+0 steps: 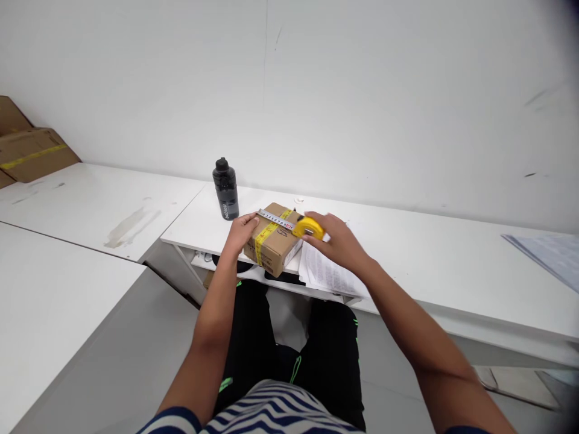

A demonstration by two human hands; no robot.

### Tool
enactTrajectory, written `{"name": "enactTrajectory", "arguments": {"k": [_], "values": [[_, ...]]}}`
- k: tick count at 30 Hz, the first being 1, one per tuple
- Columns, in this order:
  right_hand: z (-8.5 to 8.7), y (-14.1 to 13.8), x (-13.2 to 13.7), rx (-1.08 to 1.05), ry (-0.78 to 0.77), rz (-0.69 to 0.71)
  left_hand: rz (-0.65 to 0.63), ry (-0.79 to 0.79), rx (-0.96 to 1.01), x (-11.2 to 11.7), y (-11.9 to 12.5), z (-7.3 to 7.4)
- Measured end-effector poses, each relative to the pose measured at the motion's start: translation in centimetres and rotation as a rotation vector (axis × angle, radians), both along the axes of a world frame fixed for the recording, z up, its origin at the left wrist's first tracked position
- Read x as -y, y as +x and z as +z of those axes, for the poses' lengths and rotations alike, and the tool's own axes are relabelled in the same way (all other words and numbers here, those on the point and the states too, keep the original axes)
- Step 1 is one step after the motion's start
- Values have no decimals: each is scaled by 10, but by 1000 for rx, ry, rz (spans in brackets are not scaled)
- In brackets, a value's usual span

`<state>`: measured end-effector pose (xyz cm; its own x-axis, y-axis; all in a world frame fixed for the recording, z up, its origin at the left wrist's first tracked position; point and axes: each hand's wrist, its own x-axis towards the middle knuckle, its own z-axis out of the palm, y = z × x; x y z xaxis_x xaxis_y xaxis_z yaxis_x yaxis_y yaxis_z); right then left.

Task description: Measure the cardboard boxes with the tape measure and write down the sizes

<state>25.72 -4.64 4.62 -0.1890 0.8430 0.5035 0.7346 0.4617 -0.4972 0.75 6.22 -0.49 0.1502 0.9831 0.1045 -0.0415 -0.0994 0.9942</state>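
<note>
A small cardboard box (272, 247) with yellow tape sits at the near edge of the white table (429, 259). My left hand (242, 232) pinches the end of a measuring tape blade (275, 218) at the box's left top corner. My right hand (337, 241) grips the yellow tape measure case (308, 228) at the box's right side. The blade is stretched across the top of the box between both hands.
A black water bottle (225, 189) stands just behind and left of the box. Printed paper sheets (323, 271) lie under my right wrist. More papers (549, 253) lie at far right. Flattened cardboard boxes (27, 150) rest on the far-left table.
</note>
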Motion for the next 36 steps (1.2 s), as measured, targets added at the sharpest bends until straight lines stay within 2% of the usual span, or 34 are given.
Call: {"name": "enactTrajectory", "arguments": {"k": [4,8,14,16,19,23,25,27,29,32,34,36], "values": [[-12,34,40,-84,-31,-130,5,2,9,-1,1,-1],[-20,36,43,-39,-18,-143,18,-2,12,-1,2,-1],[-11,10,11,21,63,-65,14,9,9,3,2,4],[-4,-4,-7,34,79,-55,28,25,-10,5,2,5],[5,-34,-41,54,18,-33,51,62,-47,9,4,5],[15,-75,-84,48,-78,4,187,125,-132,16,6,3],[19,-82,-93,33,-64,42,279,170,-192,22,4,2],[17,-77,-90,-15,-26,70,375,211,-249,30,1,0],[9,-60,-77,-150,27,27,471,237,-304,37,-1,0],[-19,-31,-53,-508,34,-214,572,245,-430,40,3,7],[-41,-19,-44,-695,-106,-385,604,255,-548,41,16,16],[-60,-17,-44,-765,-328,-412,651,314,-646,48,37,24]]}}
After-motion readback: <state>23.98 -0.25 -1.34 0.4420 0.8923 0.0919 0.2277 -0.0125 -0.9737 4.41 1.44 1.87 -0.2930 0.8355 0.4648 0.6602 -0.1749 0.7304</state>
